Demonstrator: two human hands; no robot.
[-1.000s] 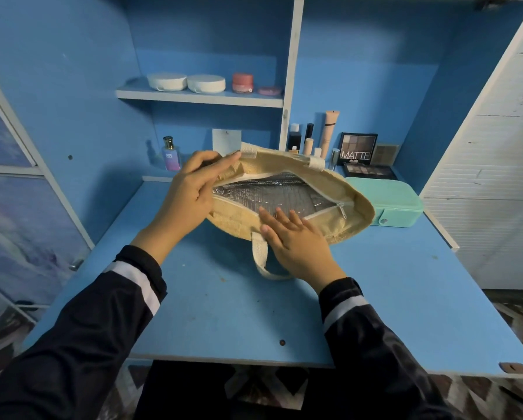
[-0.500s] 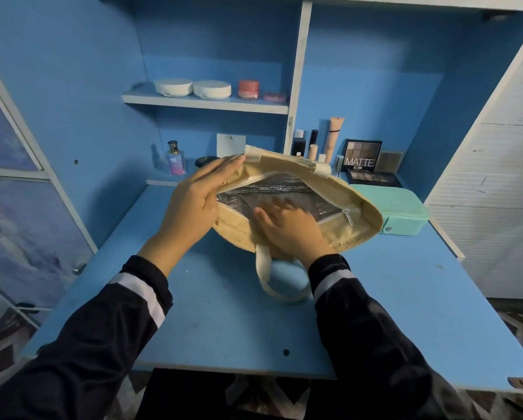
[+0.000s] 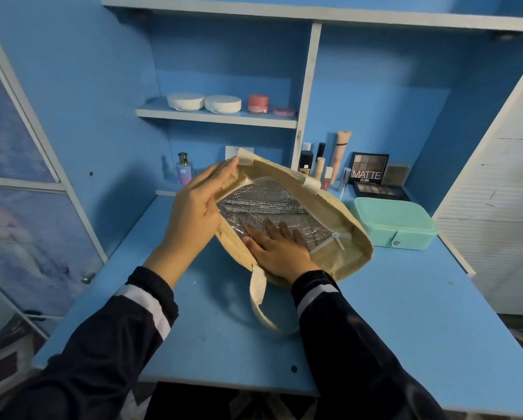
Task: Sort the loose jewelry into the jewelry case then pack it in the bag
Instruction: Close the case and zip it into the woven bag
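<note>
On the blue table (image 3: 405,313), the right hand (image 3: 280,251) lies flat inside the open bag (image 3: 340,213), its straight fingers pressing the shiny silver lining. Just left of it, the left hand (image 3: 193,213) pinches the bag's rim, thumb inside. Right of both hands, just beside the bag, sits the closed green jewelry case (image 3: 398,227).

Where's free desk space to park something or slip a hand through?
Bare desk in front of the mint case, right of the bag and right hand. Another patch left of the left hand, in front of the perfume bottle. Crowded: back right, tubes and palette behind the case.
</note>
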